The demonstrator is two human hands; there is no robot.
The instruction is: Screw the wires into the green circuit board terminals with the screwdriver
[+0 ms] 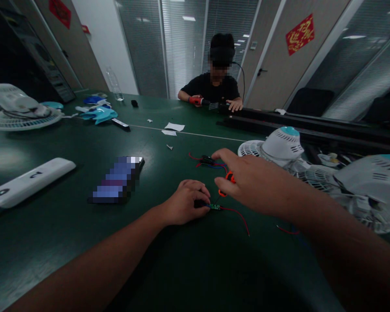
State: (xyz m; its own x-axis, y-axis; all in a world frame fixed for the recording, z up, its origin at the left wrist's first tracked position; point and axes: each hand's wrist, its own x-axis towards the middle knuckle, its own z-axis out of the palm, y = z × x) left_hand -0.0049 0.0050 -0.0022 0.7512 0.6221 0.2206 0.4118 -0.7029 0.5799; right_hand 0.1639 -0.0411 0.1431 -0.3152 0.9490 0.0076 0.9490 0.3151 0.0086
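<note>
In the middle of the green table, my left hand (pixel 188 201) pinches one end of a small green circuit board (pixel 215 207). A thin red wire (pixel 237 212) curves from the board's other end toward me. My right hand (pixel 250 180) is around an orange and black screwdriver (pixel 222 190), its thumb and index finger partly apart. The screwdriver's thin shaft slants down to the board, and I cannot tell whether its tip touches. Part of the handle is hidden by my fingers. Just beyond lies a small black part with red and blue wires (pixel 207 160).
White fan parts (pixel 281 147) crowd the right side. To the left are a phone (pixel 117 180), a long white case (pixel 32 182) and another fan (pixel 22 108). Paper scraps (pixel 174 127) and a plastic bottle (pixel 115 84) lie farther off. Across the table a person (pixel 214 86) holds a red tool.
</note>
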